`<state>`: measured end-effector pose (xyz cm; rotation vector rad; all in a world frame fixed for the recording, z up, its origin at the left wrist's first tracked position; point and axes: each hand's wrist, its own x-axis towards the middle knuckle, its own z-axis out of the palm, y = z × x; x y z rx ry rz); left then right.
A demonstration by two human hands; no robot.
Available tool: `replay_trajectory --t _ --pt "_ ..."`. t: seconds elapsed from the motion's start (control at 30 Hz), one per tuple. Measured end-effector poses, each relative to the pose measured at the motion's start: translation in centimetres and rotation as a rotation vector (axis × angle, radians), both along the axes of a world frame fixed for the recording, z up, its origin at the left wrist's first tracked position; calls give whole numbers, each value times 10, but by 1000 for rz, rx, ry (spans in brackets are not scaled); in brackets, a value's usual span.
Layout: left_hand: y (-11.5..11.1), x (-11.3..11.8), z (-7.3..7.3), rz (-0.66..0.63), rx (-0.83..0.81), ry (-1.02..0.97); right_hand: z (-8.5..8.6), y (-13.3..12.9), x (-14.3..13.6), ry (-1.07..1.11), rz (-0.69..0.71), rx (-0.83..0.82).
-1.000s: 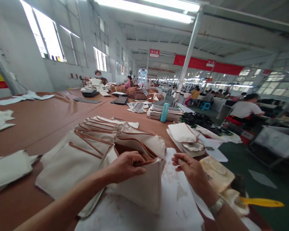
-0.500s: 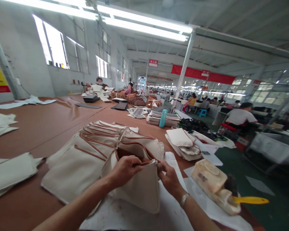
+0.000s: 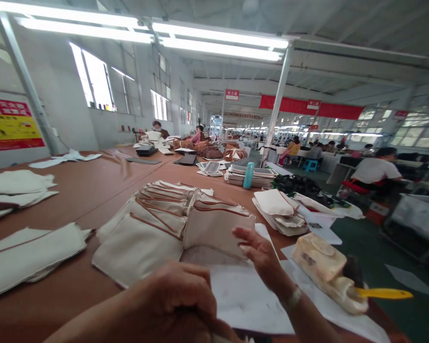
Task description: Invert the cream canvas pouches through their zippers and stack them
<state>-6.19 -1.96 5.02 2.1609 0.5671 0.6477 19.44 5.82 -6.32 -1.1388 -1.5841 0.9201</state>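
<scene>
My left hand is close to the camera at the bottom, its fingers curled in a grip. A pale sliver of the cream fabric bag shows below it at the frame's bottom edge; the rest is hidden. My right hand is raised over the work surface, fingers extended and apart, holding nothing. It hovers just in front of a cream bag piece with brown edging, at the front of the pile. Left of that, more cream bag pieces lie overlapped in rows. A white sheet lies beneath my hands.
On the right are a stained plastic container, a yellow-handled tool and stacked cream pieces. A blue bottle stands behind. More fabric pieces lie left on the brown table. Co-workers sit farther off.
My left hand has drawn back toward me and down, and the bag both hands held has left the pile's front. My right hand has let go and opened. The view has shifted left.
</scene>
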Motion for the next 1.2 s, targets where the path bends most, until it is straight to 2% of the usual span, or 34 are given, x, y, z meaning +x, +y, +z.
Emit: replay_trajectory --t 0.03,0.07,0.1,0.13,0.2,0.27,0.37,0.5,0.6,0.67,0.77,0.9,1.07,1.13,1.2 --pt "-1 5 -4 -10 -36 7 6 -24 -4 48 143 -20" --pt "-2 9 -7 2 -71 3 11 -47 -7 234 342 -72" --pt "-1 12 -11 32 -101 -14 16 -68 -9 383 464 -142" --pt "-1 14 -14 73 -113 -45 19 -84 -9 485 567 -198" --pt "1 16 -21 133 -127 -78 25 -105 -7 598 642 -260" --pt "4 15 -26 161 -124 -52 28 -111 -1 525 589 -263" --pt "9 10 -28 159 -137 86 30 -110 6 244 432 -205" --pt "4 10 -24 73 -180 215 30 -117 4 -134 321 57" --pt "-9 21 -25 70 -168 217 27 -128 -3 -279 303 167" --pt "-17 31 -30 113 -136 244 26 -134 -5 -285 313 148" --pt "-23 41 -41 142 -171 243 27 -138 -2 -206 361 13" --pt "-18 41 -51 146 -334 246 26 -136 4 -128 379 -127" --pt "-13 38 -57 98 -534 235 22 -134 2 -182 305 -81" --pt "-12 39 -59 69 -639 168 21 -133 1 -119 306 -126" --pt "-12 40 -62 41 -747 97 20 -132 1 5 328 -237"
